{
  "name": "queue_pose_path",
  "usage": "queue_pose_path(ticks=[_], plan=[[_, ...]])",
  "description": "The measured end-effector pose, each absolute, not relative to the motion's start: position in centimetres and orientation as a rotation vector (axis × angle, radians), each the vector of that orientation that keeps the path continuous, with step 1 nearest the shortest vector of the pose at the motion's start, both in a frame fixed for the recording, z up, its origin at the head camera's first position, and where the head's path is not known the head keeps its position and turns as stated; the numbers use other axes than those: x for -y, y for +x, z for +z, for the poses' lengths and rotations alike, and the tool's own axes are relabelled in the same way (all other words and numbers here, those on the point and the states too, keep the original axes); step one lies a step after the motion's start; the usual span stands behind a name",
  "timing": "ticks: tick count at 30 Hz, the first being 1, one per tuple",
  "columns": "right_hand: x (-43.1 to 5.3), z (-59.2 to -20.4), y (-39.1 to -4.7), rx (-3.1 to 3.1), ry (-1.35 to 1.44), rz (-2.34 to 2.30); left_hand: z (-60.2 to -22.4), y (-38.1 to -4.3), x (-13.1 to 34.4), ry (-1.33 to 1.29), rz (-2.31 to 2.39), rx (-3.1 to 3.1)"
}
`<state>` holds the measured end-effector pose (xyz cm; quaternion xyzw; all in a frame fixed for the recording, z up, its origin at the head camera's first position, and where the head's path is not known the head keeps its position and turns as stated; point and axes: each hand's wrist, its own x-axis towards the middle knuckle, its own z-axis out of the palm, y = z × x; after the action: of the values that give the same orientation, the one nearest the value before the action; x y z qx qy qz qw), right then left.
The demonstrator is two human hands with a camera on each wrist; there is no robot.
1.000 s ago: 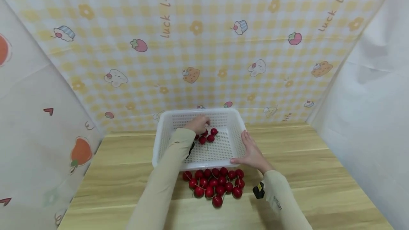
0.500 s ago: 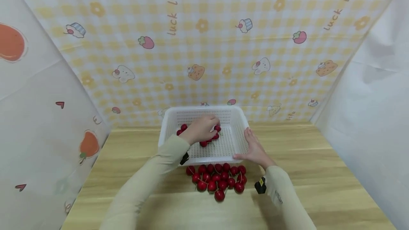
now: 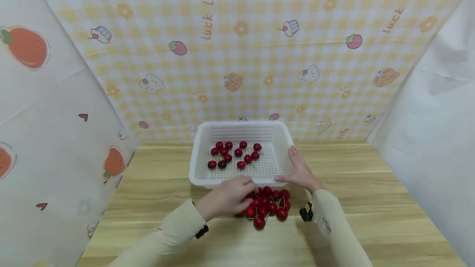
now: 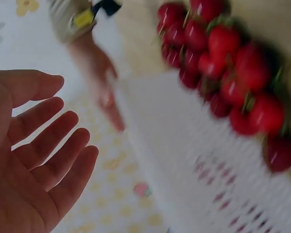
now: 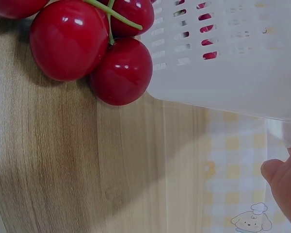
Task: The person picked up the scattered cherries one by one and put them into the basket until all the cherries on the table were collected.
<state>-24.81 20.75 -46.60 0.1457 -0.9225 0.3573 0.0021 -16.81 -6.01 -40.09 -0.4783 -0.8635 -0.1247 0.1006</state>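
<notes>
Over the left part of the pile of red cherries [image 3: 264, 200] on the table is my left hand [image 3: 228, 196], slightly blurred. In the left wrist view its fingers [image 4: 53, 162] are spread and loosely bent, with nothing seen between them. A white plastic basket [image 3: 211, 182] stands behind the pile, with several cherries [image 3: 227, 158] scattered on its floor, mostly in the left and middle. My right hand [image 3: 301, 174] rests against the basket's front right corner. Its thumb lies at the front rim, its straight fingers along the outer right wall.
A wooden table [image 3: 371, 201] carries the basket and the pile. Behind it hangs a yellow checked cloth [image 3: 259, 61]. White cloths close off the left [image 3: 67, 135] and right [image 3: 438, 127] sides. Green stems [image 5: 119, 17] stick out of the pile.
My left hand has come out of the basket toward me and down over the pile, uncovering the cherries inside. The right hand stays at the basket. The head view has shifted slightly.
</notes>
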Motion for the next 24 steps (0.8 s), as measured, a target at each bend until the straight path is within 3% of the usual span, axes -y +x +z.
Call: queue_pose_path(ticks=[12,24], plan=[[-20.8,-46.9,-24.7,2.893,0.440,1.145,-48.1,-14.5,3.1,-1.568,-0.212,2.645],[-20.8,-46.9,-24.6,2.859,0.464,1.132,-50.3,-14.4,2.4,-1.584,-0.331,2.646]])
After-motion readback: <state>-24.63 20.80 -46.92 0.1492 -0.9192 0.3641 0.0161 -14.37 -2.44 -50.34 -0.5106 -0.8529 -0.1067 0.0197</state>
